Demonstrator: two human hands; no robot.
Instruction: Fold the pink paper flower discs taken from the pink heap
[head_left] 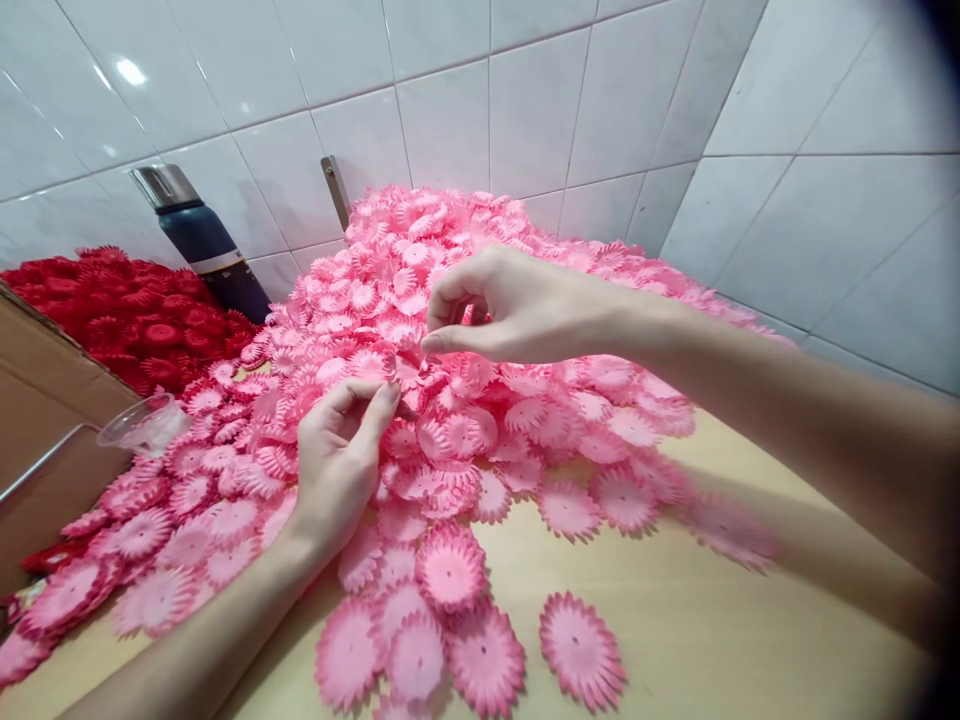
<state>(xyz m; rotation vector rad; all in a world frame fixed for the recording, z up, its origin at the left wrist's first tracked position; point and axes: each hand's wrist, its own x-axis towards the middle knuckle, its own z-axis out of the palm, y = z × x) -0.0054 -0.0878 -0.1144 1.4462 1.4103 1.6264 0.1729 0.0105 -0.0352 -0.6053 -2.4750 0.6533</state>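
A large heap of pink scalloped flower discs (457, 435), each with a small hole in the centre, spreads over the table. My left hand (341, 455) is closed in a pinch, thumb against forefinger, low over the front of the heap. What sits between those fingertips is too small to make out. Higher and to the right, my right hand (502, 305) is also pinched closed, fingertips pointing left over the pile. Whatever it holds, if anything, cannot be told from the discs behind. The two hands are a short way apart, with pink discs visible between them.
A red heap of similar discs (161, 325) lies at the left, beside a dark blue bottle (206, 240) leaning by the tiled wall (450, 120). A cardboard box (56, 410) and a clear plastic cup (146, 425) are nearer. One loose disc (582, 650) lies on the table (720, 640).
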